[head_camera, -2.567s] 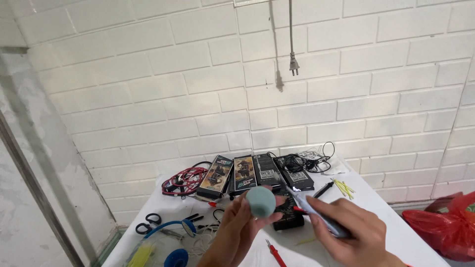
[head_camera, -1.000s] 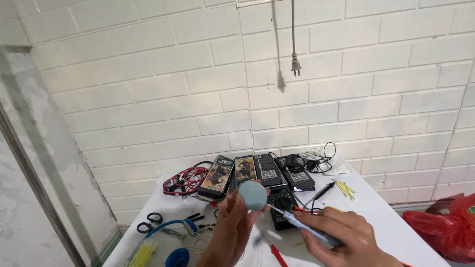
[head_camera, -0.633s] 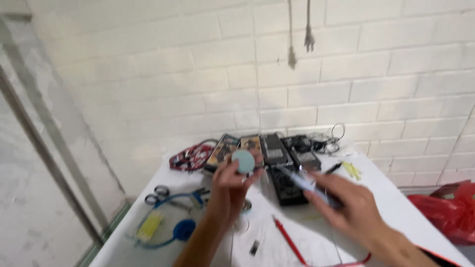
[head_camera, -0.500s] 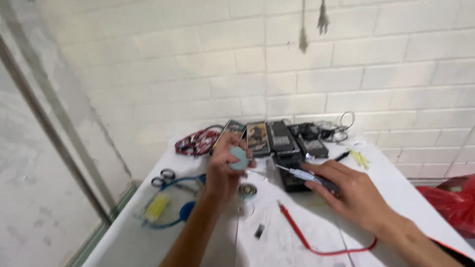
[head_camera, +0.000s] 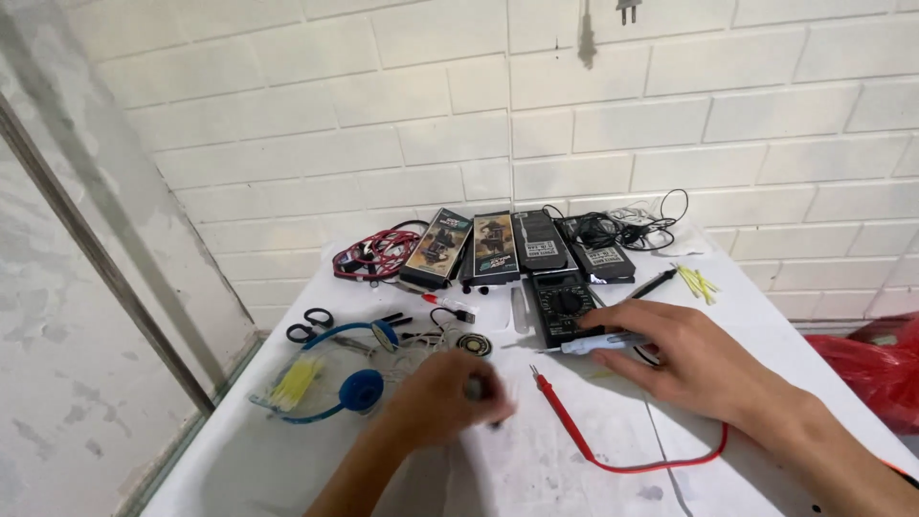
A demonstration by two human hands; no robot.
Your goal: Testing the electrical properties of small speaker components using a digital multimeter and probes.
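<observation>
The left hand (head_camera: 442,397) lay curled and blurred on the white table (head_camera: 814,316), its grip unreadable; the right hand (head_camera: 694,359) pinched a pen-shaped tool (head_camera: 598,343) beside the black multimeter (head_camera: 563,304); a steady tip seemed needed.

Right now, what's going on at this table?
A person works at a white table against a brick wall. The right hand holds a pen-like tool, its tip beside a black multimeter. The left hand is down on the table, blurred, fingers curled; whether it holds anything cannot be told. A red probe lead lies between the hands. Blue headphones, scissors and small boxes sit around.
</observation>
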